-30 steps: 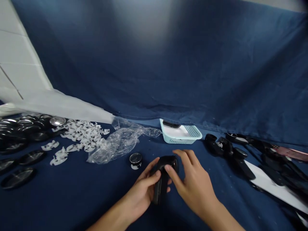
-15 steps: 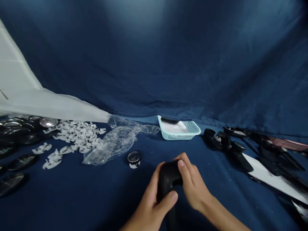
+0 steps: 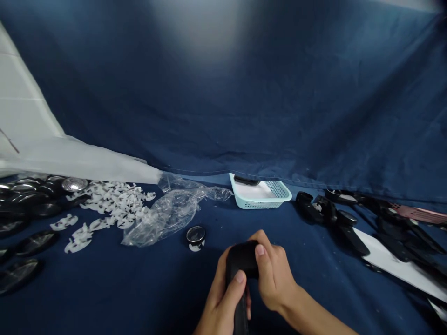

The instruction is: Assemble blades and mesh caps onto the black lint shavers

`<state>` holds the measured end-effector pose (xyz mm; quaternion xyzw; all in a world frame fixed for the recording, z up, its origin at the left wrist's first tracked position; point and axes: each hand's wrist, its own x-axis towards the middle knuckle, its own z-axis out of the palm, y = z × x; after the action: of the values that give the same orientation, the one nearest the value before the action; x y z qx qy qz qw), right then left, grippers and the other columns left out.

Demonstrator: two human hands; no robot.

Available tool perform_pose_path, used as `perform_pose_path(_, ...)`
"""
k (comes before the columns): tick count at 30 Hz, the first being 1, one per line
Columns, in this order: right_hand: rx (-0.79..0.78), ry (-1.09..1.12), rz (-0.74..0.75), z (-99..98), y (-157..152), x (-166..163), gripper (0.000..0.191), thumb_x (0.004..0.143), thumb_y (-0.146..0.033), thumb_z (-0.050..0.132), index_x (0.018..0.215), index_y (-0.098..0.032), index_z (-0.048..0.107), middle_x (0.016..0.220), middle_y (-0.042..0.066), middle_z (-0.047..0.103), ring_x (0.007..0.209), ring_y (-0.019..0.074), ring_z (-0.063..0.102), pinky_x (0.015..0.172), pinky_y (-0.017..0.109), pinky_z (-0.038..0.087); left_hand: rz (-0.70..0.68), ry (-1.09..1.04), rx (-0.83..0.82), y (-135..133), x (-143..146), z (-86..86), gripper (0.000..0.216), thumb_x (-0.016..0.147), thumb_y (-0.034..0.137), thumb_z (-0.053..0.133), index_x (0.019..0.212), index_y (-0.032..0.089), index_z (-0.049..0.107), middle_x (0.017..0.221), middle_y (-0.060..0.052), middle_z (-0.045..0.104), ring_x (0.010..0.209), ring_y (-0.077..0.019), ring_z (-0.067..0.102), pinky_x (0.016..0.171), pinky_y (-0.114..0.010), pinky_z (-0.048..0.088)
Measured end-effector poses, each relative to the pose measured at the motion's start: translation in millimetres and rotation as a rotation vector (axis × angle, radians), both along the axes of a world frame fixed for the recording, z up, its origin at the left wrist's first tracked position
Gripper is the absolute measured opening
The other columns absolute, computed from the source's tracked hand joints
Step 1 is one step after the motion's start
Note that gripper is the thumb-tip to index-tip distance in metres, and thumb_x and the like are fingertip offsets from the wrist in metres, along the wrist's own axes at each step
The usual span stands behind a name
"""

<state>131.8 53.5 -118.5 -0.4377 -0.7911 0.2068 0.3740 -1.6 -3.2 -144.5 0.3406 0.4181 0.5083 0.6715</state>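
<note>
Hands (image 3: 220, 300) (image 3: 275, 275) clamp a bent black part (image 3: 241, 257), left around its stem, right its end.

Left hand (image 3: 223, 298) and right hand (image 3: 277, 277) are totally bare, lower middle of the frame, short thumbnails (image 3: 240, 276) showing; right forearm (image 3: 310, 309) is bare too.

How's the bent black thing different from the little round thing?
The bent black thing is in the left hand and right hand; no hand touches the little round thing. The bent black thing is long; the little round thing is squat, shiny-topped. Both show black.
</note>
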Motion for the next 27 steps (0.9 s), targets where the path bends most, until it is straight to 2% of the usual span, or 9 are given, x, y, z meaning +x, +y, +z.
perform_pose_path(7,0.049,-0.026,0.093,-5.9,-0.2,8.5,0.04,0.099,-0.041,0.016,0.09,-0.021,0.049,0.065,0.0,0.053,0.054,0.0196,0.055,0.055,0.031,0.035,0.014,-0.112,-0.256,-4.8,12.7,6.1,0.087,0.071,0.077,0.06,0.138,0.026,0.039,0.058,0.004,0.055,0.049,-0.0134,0.052,0.047,-0.023,0.04)
perform_pose_path(12,-0.069,-0.027,0.09,10.3,-2.1,6.8,0.04,0.101,-0.039,0.014,0.098,-0.022,0.05,0.061,-0.004,0.05,0.051,0.0181,0.052,0.054,0.03,0.032,-0.069,0.081,-0.029,-5.5,0.0,8.7,0.084,0.081,0.07,0.055,0.145,0.024,0.027,0.066,0.0,0.063,0.058,-0.0172,0.058,0.057,-0.028,0.047)
perform_pose_path(16,-0.183,0.007,0.08,23.4,-5.4,3.9,0.043,0.103,-0.041,0.011,0.097,-0.024,0.05,0.069,-0.003,0.054,0.061,0.0188,0.056,0.062,0.032,0.037,0.0,0.191,0.149,-8.5,-9.9,5.0,0.077,0.086,0.058,0.059,0.147,0.022,0.03,0.083,-0.006,0.066,0.075,-0.0225,0.062,0.07,-0.034,0.05)
perform_pose_path(19,-0.221,0.039,0.051,28.0,-4.9,-0.2,0.043,0.102,-0.044,0.013,0.092,-0.024,0.049,0.078,-0.001,0.058,0.071,0.0201,0.058,0.07,0.034,0.039,0.01,0.197,0.183,-7.3,-11.8,9.4,0.072,0.085,0.052,0.063,0.145,0.022,0.035,0.082,-0.006,0.066,0.072,-0.0216,0.063,0.068,-0.033,0.05)
perform_pose_path(21,-0.27,0.062,-0.001,30.5,-2.0,-4.8,0.042,0.102,-0.047,0.016,0.086,-0.024,0.048,0.075,-0.001,0.057,0.071,0.0209,0.058,0.07,0.034,0.04,0.011,0.166,0.132,-2.6,-12.0,17.9,0.068,0.085,0.052,0.063,0.142,0.023,0.039,0.072,-0.002,0.065,0.065,-0.0191,0.061,0.062,-0.03,0.05)
perform_pose_path(23,-0.326,0.085,-0.055,32.7,1.9,-10.2,0.042,0.101,-0.051,0.021,0.081,-0.024,0.046,0.066,-0.003,0.054,0.065,0.0205,0.057,0.064,0.033,0.04,0.027,0.06,-0.004,4.1,-13.2,28.4,0.062,0.086,0.054,0.061,0.137,0.022,0.045,0.064,0.0,0.063,0.056,-0.0165,0.06,0.055,-0.027,0.048)
perform_pose_path(25,-0.357,0.108,-0.056,33.2,4.5,-15.2,0.04,0.101,-0.052,0.025,0.084,-0.024,0.048,0.065,-0.003,0.055,0.063,0.0192,0.059,0.061,0.031,0.042,0.056,-0.137,-0.188,9.9,-17.1,36.6,0.057,0.088,0.056,0.057,0.129,0.017,0.052,0.065,-0.001,0.064,0.051,-0.0148,0.058,0.05,-0.025,0.047)
perform_pose_path(27,-0.37,0.129,0.005,30.3,3.7,-19.1,0.036,0.1,-0.051,0.031,0.093,-0.023,0.054,0.07,-0.002,0.06,0.066,0.0177,0.062,0.062,0.03,0.046,0.072,-0.308,-0.318,11.3,-24.9,39.4,0.052,0.091,0.056,0.051,0.121,0.013,0.058,0.075,-0.005,0.067,0.052,-0.0138,0.059,0.047,-0.024,0.046)
